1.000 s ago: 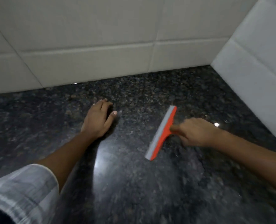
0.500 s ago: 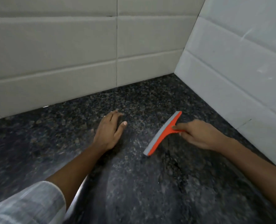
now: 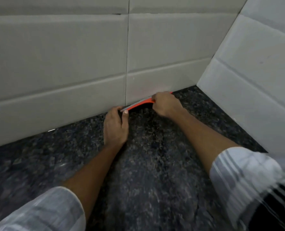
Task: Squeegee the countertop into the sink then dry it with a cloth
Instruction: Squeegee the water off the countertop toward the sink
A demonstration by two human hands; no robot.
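Where countertop (image 3: 146,164) meets wall, both hands grip the orange, grey-bladed squeegee (image 3: 138,104): left hand (image 3: 115,126), right hand (image 3: 166,104).

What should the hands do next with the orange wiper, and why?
Probably pull the squeegee back along the countertop, away from the tiled wall. Its blade already sits where wall meets counter, with the right hand on the handle and the left hand at its end.

Both arms outstretched; right grip (image 3: 166,104) clenched, left grip (image 3: 115,125) pinching w/ thumb.
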